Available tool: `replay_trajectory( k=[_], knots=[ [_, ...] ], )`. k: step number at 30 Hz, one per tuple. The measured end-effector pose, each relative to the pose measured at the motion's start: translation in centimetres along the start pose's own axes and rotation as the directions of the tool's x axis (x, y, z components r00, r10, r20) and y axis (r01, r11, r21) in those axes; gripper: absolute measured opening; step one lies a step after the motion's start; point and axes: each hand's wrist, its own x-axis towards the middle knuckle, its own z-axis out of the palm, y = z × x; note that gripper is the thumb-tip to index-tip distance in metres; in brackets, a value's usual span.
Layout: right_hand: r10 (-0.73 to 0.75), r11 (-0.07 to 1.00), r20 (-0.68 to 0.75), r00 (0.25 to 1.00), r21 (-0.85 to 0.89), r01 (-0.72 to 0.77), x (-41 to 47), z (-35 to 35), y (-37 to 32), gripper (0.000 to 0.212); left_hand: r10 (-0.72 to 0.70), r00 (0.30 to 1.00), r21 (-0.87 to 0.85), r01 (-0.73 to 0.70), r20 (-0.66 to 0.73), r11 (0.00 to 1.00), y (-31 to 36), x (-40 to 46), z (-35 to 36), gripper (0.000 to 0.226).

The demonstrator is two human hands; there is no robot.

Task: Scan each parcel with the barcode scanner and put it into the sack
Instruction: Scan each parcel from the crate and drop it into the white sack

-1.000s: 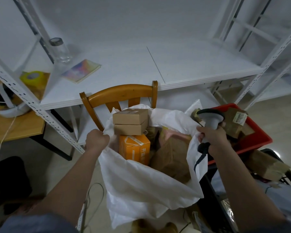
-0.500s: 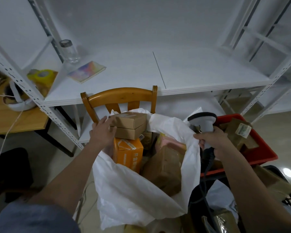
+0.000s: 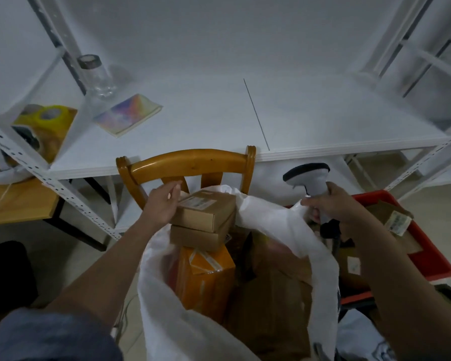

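Left hand (image 3: 160,204) against top brown parcel (image 3: 205,208) in white sack (image 3: 266,220); right hand (image 3: 331,204) around barcode scanner (image 3: 307,175).

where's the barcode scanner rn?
Head view, right of centre: the barcode scanner is upright in the right hand, above the white sack's right rim, just left of the red crate.

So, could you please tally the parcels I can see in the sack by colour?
Small plain brown cardboard boxes: 2, the top box under the left hand, stacked on the lower box
Orange box: 1
Large brown parcel: 1
Total: 4 clearly visible in the white sack; others may be hidden.
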Motion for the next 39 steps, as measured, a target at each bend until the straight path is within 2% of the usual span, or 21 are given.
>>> replay_trajectory(
  k=[2, 5, 8, 10, 13, 16, 18, 20, 23, 26, 29, 34, 37, 39],
  knots=[
    [-0.032, 0.999, 0.049, 0.998, -0.029, 0.033, 1.9, 0.8, -1.7, 0.034, -0.01, 0.999, -0.033, 0.012, 0.054, 0.999, 0.1, 1.8, 0.3, 0.041],
    [-0.053, 0.998, 0.181, 0.982, -0.027, 0.059, 4.5, 2.8, -3.3, 0.033, -0.042, 0.975, -0.014, 0.046, 0.217, 0.999, -0.3, 3.7, 1.0, 0.049],
    [-0.003, 0.982, 0.302, 0.953, 0.18, -0.054, 6.7, 5.5, -3.3, 0.042, -0.131, 0.941, -0.015, 0.143, 0.313, 0.99, -1.0, 5.1, 1.5, 0.057],
    [0.034, 0.954, 0.332, 0.943, 0.271, -0.13, 8.2, 7.0, -2.4, 0.044, -0.184, 0.909, 0.01, 0.195, 0.375, 0.981, -1.4, 5.9, 1.7, 0.059],
    [0.106, 0.92, 0.337, 0.936, 0.323, -0.221, 10.0, 8.5, -0.7, 0.044, -0.222, 0.843, 0.068, 0.217, 0.491, 0.974, -1.7, 6.6, 1.8, 0.054],
    [0.168, 0.904, 0.335, 0.927, 0.323, -0.281, 11.0, 9.3, 0.7, 0.041, -0.183, 0.787, 0.073, 0.173, 0.59, 0.982, -1.9, 7.0, 1.8, 0.039],
    [0.195, 0.912, 0.317, 0.928, 0.291, -0.291, 11.4, 9.5, 1.2, 0.045, -0.142, 0.771, 0.047, 0.145, 0.621, 0.988, -1.7, 6.9, 1.8, 0.036],
    [0.201, 0.953, 0.278, 0.939, 0.168, -0.253, 11.3, 9.3, 1.3, 0.047, -0.125, 0.759, 0.039, 0.13, 0.64, 0.991, -1.4, 6.8, 1.8, 0.033],
    [0.2, 0.972, 0.232, 0.952, 0.074, -0.222, 10.9, 8.7, 1.1, 0.049, -0.133, 0.745, 0.042, 0.14, 0.653, 0.989, -0.9, 6.5, 1.7, 0.038],
    [0.161, 0.98, 0.173, 0.972, 0.091, -0.179, 10.2, 8.1, 0.8, 0.053, -0.137, 0.74, 0.033, 0.153, 0.658, 0.988, -0.4, 5.8, 1.6, 0.044],
    [0.123, 0.982, 0.08, 0.989, 0.131, -0.133, 9.5, 7.6, 0.6, 0.056, -0.125, 0.738, 0.007, 0.161, 0.663, 0.987, 0.5, 5.0, 1.4, 0.039],
    [0.122, 0.944, -0.032, 0.992, 0.312, -0.106, 8.3, 6.8, 0.3, 0.05, -0.09, 0.715, -0.052, 0.174, 0.693, 0.983, 1.3, 3.2, 1.0, 0.035],
    [0.059, 0.932, -0.133, 0.989, 0.363, -0.007, 7.4, 6.1, -0.5, 0.051, -0.059, 0.686, -0.049, 0.137, 0.725, 0.989, 2.2, 2.2, 1.3, 0.037],
    [0.015, 0.903, -0.181, 0.983, 0.425, 0.064, 6.7, 5.5, -1.3, 0.05, -0.036, 0.743, -0.011, 0.058, 0.668, 0.998, 2.7, 2.1, 2.0, 0.033]
  ],
)
